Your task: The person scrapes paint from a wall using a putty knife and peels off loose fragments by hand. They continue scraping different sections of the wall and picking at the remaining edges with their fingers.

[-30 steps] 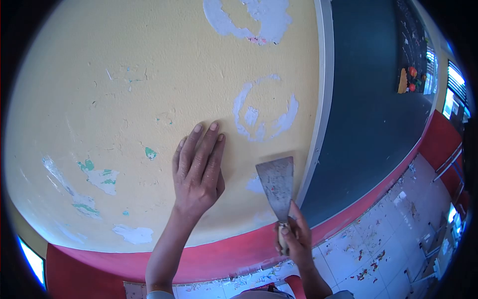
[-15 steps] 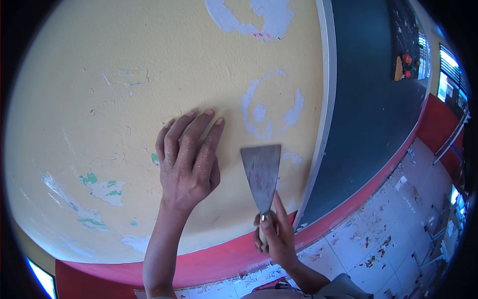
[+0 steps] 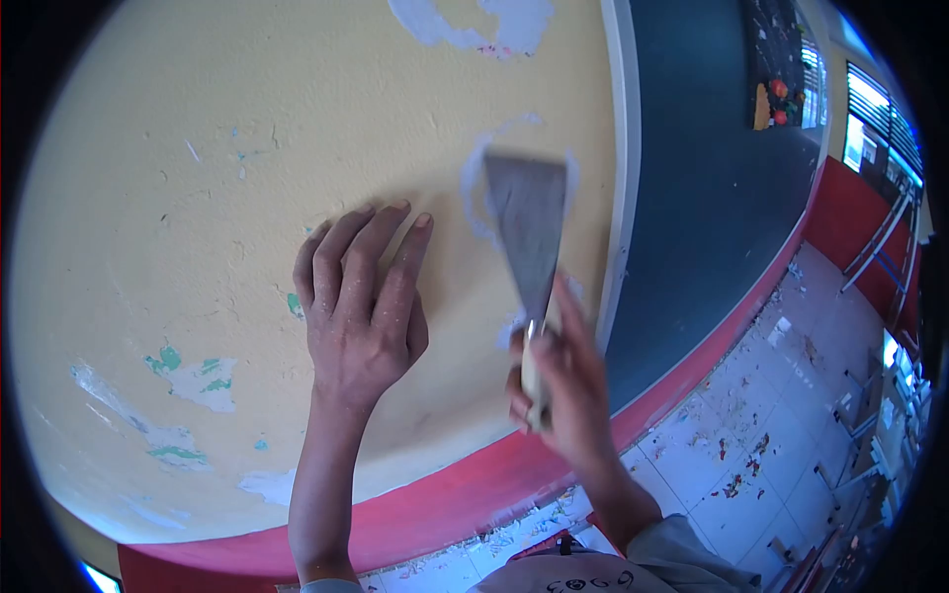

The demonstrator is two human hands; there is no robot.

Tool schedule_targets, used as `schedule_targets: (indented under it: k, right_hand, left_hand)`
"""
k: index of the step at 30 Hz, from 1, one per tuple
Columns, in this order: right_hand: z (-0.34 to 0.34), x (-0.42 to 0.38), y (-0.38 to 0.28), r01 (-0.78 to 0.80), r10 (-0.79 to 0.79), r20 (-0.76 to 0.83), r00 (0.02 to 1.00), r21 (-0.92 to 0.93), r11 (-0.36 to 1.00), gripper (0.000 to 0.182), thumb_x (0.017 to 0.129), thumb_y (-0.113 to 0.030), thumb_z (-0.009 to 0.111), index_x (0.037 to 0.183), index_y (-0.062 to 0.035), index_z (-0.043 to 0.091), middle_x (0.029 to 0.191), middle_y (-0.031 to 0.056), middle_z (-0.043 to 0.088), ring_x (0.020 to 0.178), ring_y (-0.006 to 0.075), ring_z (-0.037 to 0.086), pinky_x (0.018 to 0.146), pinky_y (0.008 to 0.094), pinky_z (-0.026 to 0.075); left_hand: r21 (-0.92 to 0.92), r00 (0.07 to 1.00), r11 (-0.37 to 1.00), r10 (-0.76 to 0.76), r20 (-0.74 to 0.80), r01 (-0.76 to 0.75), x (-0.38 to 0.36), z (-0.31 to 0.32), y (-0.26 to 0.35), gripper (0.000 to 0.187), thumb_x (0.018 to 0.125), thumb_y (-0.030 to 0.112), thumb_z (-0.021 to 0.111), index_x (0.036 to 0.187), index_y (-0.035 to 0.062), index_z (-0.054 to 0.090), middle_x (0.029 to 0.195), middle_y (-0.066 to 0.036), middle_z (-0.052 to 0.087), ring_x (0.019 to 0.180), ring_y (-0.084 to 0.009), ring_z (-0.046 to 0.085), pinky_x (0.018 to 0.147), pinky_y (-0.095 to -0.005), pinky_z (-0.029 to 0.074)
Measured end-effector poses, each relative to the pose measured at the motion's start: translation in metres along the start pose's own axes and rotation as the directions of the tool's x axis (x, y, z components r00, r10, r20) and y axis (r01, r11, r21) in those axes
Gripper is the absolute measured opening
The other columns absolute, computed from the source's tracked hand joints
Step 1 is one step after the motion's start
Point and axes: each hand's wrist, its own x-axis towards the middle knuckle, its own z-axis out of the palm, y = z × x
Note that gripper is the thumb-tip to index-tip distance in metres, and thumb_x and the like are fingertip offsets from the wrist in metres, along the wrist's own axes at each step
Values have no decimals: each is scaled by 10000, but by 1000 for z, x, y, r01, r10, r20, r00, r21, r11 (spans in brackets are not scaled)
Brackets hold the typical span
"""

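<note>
My left hand rests against the cream wall, fingers stretched upward and slightly spread, with nothing in it. To its right, my right hand grips the pale handle of a paint scraper, index finger extended along the base of the blade. The wide metal blade points up and overlaps a ring-shaped scraped patch where pale lilac shows through the cream paint. Another bare patch lies higher up. At the lower left, a chipped area shows white and green.
A dark green board with a light frame stands right of the hands. Below runs a red wall band. Paint flakes litter the tiled floor. Furniture legs stand at the far right.
My right hand has risen with the scraper, its blade now over the ring-shaped patch instead of below it. My left hand stays on the wall. The view has shifted slightly.
</note>
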Motion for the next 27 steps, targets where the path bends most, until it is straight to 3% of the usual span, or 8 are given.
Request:
schedule_targets:
  k: [3,9,11,13,16,20,24,27]
  right_hand:
    - [-11,-44,28,-146,151,81,985,-65,987,652,961,-230,498,1500,-154,140,960,81,499,496,95,490,373,225,406]
    - [3,14,-20,18,-20,38,999,37,999,626,980,-188,460,1503,-120,122,893,49,493,532,79,497,422,222,413]
    - [-7,-23,6,-115,115,34,993,-28,993,630,979,-206,472,1504,-137,130,891,52,499,534,76,502,419,226,415]
    - [-12,-26,12,-123,127,78,989,-47,991,629,981,-201,472,1505,-144,128,898,53,502,536,75,503,420,226,417]
    - [-4,24,-19,59,-58,70,996,-9,998,607,988,-175,452,1504,-144,134,900,48,502,536,77,507,417,225,414]
    - [-10,-32,6,-170,170,26,985,-25,985,606,987,-174,449,1501,-115,133,905,53,508,552,74,501,426,218,415]
    - [-23,0,1,24,-24,9,1000,-34,999,600,987,-163,444,1501,-117,137,908,50,516,556,70,503,427,220,414]
    - [-25,-1,2,-10,10,17,1000,13,1000,601,986,-151,442,1503,-133,135,913,52,518,555,67,500,429,218,414]
  left_hand:
    - [-12,1000,1000,-5,-8,5,-1,-1,0,477,721,39,530,1186,120,604,1236,-53,546,1150,-252,506,1016,-463,337]
    - [-14,1000,1000,8,19,-7,0,-3,1,493,717,40,524,1197,123,593,1230,-60,544,1149,-253,504,1009,-466,339]
    - [-27,1000,1000,-1,6,1,-1,-3,1,490,717,40,523,1195,122,594,1224,-60,548,1148,-254,504,1007,-466,340]
    - [-25,1000,1000,-2,-12,2,4,-3,1,457,734,17,518,1176,104,597,1207,-72,561,1138,-265,511,997,-458,345]
    - [-29,1000,1000,3,20,-3,2,-7,6,419,757,-12,508,1154,84,602,1185,-84,576,1127,-276,520,988,-452,351]
    - [-23,1000,1000,-6,4,6,0,-3,3,466,731,21,503,1176,117,602,1200,-59,564,1146,-254,507,1004,-465,341]
    - [9,999,1000,22,28,-23,6,-8,7,391,781,-32,502,1148,63,598,1163,-92,589,1106,-280,533,978,-436,355]
    - [10,1000,1000,11,18,-11,5,-6,8,393,781,-35,498,1148,64,598,1161,-91,590,1105,-278,534,978,-435,354]
